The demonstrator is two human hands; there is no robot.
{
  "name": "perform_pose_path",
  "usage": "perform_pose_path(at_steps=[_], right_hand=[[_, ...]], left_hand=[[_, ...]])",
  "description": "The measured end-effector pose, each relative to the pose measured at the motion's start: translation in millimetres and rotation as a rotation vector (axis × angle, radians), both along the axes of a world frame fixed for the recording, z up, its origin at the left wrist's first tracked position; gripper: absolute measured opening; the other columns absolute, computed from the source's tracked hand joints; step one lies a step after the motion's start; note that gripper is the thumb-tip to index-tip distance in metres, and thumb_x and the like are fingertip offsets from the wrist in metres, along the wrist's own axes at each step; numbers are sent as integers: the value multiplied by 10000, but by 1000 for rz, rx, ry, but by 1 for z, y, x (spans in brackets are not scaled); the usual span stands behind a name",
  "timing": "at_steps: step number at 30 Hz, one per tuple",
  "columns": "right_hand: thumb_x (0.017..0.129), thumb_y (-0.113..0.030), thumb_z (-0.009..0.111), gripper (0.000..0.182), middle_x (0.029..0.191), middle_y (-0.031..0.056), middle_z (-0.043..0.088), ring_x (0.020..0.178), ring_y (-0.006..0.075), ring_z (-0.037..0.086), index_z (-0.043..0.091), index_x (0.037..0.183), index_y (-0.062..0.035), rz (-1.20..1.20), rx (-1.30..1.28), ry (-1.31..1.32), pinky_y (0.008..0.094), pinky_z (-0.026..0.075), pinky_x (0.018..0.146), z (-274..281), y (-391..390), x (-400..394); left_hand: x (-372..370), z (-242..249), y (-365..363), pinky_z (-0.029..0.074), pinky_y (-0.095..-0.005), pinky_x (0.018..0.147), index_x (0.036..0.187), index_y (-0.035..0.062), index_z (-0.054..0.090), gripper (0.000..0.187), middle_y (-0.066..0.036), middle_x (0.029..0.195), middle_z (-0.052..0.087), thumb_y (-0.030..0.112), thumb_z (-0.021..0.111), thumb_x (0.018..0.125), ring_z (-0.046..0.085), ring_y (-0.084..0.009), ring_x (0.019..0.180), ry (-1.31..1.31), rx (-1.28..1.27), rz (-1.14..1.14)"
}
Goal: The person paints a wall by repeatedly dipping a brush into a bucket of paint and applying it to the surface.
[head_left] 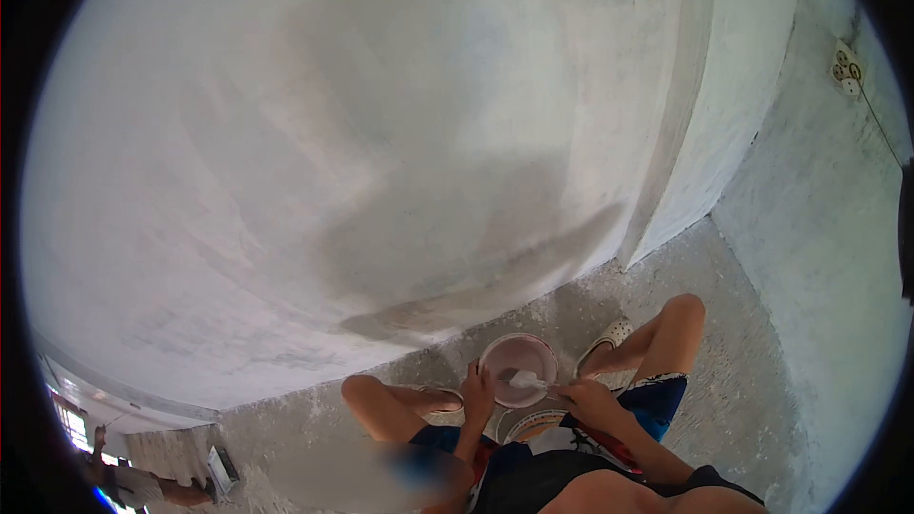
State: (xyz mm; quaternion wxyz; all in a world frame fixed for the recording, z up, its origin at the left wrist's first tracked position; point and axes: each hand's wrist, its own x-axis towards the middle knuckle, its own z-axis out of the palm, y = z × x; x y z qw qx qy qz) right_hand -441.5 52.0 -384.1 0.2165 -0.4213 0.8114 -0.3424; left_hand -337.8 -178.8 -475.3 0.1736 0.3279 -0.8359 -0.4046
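Note:
A round pinkish tub (520, 341) sits between the knees, its mouth facing up. My left hand (478, 388) is closed on the tub's left rim. In my right hand (592, 404), fingers wrapped round its end, is a white-coated tool (526, 380) reaching over the near side of the tub. Whether it is a spatula or a brush is too small to tell. Some pale material shows at the bottom of the tub. Just below stands a second bucket with an orange rim (533, 422), partly hidden by my right forearm and clothing.
A pale plastered wall (457, 181) rises close in front. At right, another wall (838, 228) carries a socket panel (845, 71) with a cord. Rough concrete floor (733, 352) lies around my feet. Another person (133, 485) is at the far lower left, near a box-like object (223, 469).

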Motion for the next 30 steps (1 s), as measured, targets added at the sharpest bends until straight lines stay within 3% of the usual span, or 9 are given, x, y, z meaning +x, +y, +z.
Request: perform_pose_path(at_steps=[8,10,14,17,23,24,27,29,30], right_hand=[[847,-120,567,296,812,150,640,799,338,653,666,1126,-111,188,72,305,458,511,724,59,-4,-61],[835,-98,585,315,810,129,631,765,322,631,649,1142,-121,190,-8,500,433,502,718,78,-6,-81],[821,-71,564,378,851,120,637,838,311,638,630,1191,-114,226,31,551,430,486,783,122,-8,-95],[820,-66,590,370,827,100,631,815,279,640,638,1183,-117,182,-18,587,412,487,772,137,-3,-97],[836,-112,679,223,770,138,677,641,232,653,707,1055,-84,8,-195,353,372,518,668,148,12,-103],[844,-132,681,254,778,132,690,639,234,661,690,1087,-60,-54,-157,181,355,523,641,153,15,-104],[861,-156,682,303,787,118,703,642,196,666,667,1131,-19,-162,-154,-110,310,531,610,146,29,-110],[871,-161,682,315,789,111,703,648,156,662,659,1142,-1,-211,-192,-232,281,534,607,137,37,-118],[887,-157,672,300,782,104,696,661,146,657,659,1130,19,-266,-259,-408,275,538,605,134,42,-122]], left_hand=[[-42,73,-1,486,-482,787,1226,-17,534,339,-289,1037,633,216,487,985,607,-469,970,163,-88,35],[-59,92,-7,492,-473,777,1225,-7,539,325,-284,1031,637,205,494,983,612,-466,960,195,-87,28],[-87,151,-4,503,-463,766,1228,19,546,306,-267,1037,647,184,502,975,623,-453,944,286,-121,-11],[-98,156,-11,508,-463,764,1233,39,551,298,-252,1036,655,175,504,972,631,-442,935,304,-208,-10],[-103,168,-14,519,-447,757,1168,35,606,279,-242,1000,668,206,536,959,641,-428,918,275,-237,26],[-102,164,-15,519,-447,757,1168,35,606,279,-242,1000,668,206,536,959,641,-428,918,272,-234,31],[-100,156,-21,526,-389,755,1150,18,638,307,-221,989,686,239,560,952,681,-370,893,291,-203,56],[-94,155,-21,518,-331,759,1174,-17,638,373,-198,1005,700,273,578,947,695,-269,882,315,69,110],[-92,152,-23,518,-331,759,1174,-17,638,373,-198,1005,700,273,578,947,695,-269,882,315,68,112]])
